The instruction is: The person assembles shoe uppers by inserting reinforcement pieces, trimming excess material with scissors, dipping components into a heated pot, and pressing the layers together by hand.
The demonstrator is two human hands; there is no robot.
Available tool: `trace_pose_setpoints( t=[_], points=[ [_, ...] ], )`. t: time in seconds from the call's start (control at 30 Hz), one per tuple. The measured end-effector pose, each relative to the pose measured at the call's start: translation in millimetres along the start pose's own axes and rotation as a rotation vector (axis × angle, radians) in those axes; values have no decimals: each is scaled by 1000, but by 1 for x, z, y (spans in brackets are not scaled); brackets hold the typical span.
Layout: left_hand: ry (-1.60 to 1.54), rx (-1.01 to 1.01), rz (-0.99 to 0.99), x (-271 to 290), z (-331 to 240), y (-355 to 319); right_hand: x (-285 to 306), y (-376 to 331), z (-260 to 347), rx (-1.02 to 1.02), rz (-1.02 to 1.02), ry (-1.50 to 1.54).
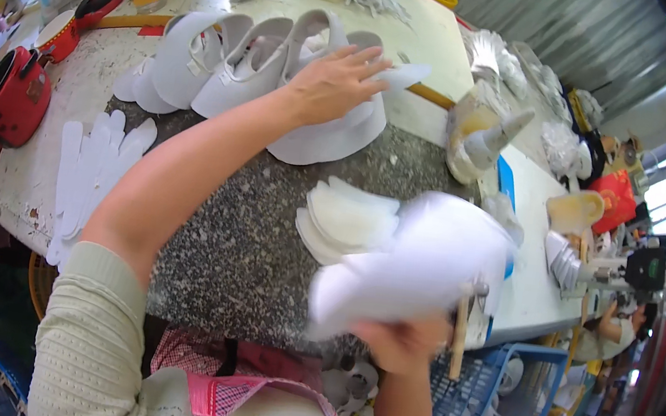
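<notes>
A row of white shoe uppers (235,86) stands along the far side of a dark speckled slab (218,252). My left hand (337,82) reaches across to the right end of that row, fingers stretched out over the uppers. Near the slab's front right, my right hand (404,339) grips a white piece (437,247), smeared by motion, that looks like a shoe upper. Part of the right hand's fingers is hidden beneath it. Just left of this piece lies a small stack of white curved pieces (344,218) on the slab.
Flat white strips (94,168) lie left of the slab. Red pots (15,99) stand at the far left. Right of the uppers is a glue-stained container with a cone-shaped top (489,140). A blue plastic basket (521,409) holding white pieces sits below the table's right edge.
</notes>
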State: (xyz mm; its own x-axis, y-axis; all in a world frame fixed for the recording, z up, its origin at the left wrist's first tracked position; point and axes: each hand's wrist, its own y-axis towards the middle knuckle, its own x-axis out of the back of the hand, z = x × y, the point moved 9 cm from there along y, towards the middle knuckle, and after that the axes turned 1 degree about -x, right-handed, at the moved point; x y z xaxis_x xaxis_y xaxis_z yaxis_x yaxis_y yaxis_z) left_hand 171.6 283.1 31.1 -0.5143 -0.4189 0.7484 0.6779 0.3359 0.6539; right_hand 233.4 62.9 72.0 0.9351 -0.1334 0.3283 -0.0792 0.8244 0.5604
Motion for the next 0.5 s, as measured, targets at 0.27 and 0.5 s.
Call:
trace_pose_setpoints(
  t=[0.27, 0.5],
  points=[
    [-777, 714, -355, 156, -25, -126, -178, -33, -59, -34, 514, -498],
    [-265, 258, -101, 142, -115, -184, -157, -33, -41, 97, 338, -295]
  ],
)
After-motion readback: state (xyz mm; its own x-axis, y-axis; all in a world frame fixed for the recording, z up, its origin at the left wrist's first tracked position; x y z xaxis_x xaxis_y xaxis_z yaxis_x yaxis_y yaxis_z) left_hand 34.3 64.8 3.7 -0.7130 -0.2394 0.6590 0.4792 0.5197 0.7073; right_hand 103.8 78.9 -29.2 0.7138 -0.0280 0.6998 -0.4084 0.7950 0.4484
